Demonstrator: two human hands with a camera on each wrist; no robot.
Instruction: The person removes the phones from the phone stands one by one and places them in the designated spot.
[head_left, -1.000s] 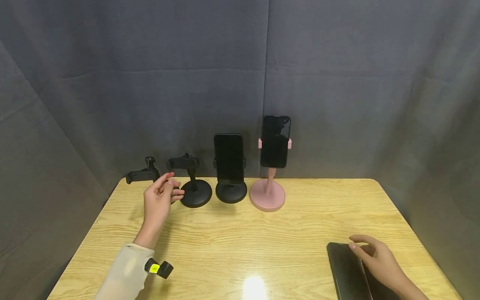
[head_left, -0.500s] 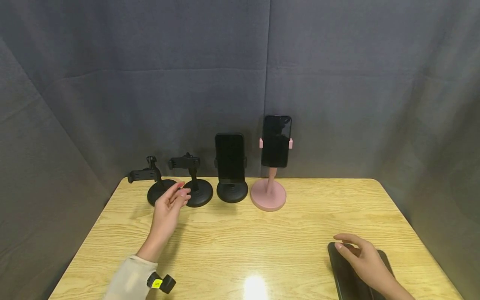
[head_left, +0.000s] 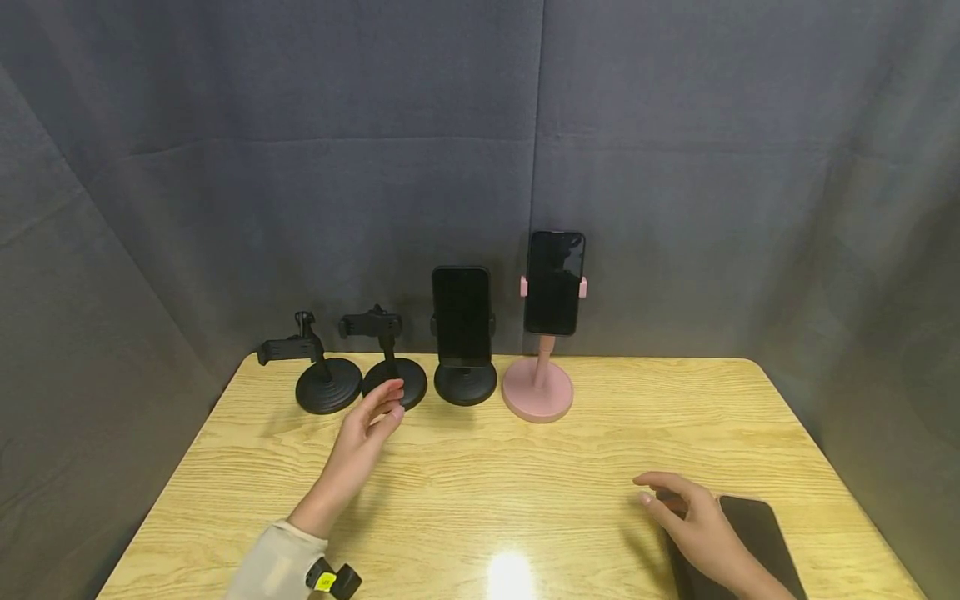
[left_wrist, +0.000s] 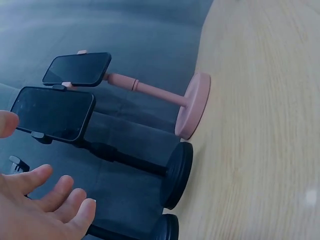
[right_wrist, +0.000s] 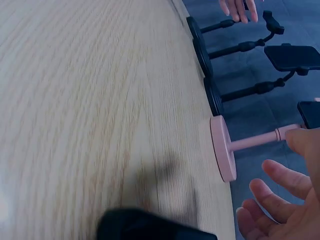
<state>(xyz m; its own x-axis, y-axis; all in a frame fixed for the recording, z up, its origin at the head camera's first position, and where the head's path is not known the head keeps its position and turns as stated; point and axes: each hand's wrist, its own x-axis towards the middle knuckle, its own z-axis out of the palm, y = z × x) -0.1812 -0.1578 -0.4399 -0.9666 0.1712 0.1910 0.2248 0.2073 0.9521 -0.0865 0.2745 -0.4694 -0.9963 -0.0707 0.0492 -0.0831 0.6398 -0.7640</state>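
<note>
My left hand [head_left: 358, 443] hovers above the table with loosely bent fingers and holds nothing. Behind its fingertips stands a black phone stand [head_left: 371, 323] with a bare clamp; another bare black stand [head_left: 327, 385] is to its left. In the left wrist view the fingers [left_wrist: 47, 200] are spread apart. My right hand [head_left: 701, 527] hangs over the phones at the front right, fingers parted, holding nothing. One phone [head_left: 757, 533] shows to the right of it; a second phone [head_left: 684, 575] is mostly hidden under it. The right wrist view also shows that hand's fingers [right_wrist: 272, 197] loosely bent.
A third black stand [head_left: 465, 385] carries an upright phone [head_left: 461, 317] in its clamp. Right of it, a pink stand [head_left: 536, 392] holds another upright phone [head_left: 555, 283]. The wooden table [head_left: 465, 483] ends at a grey curtain [head_left: 675, 208] behind the stands.
My left hand has moved right and nearer, away from the leftmost stand, whose base is now uncovered. My right hand has shifted left over the phones, exposing more of the right one.
</note>
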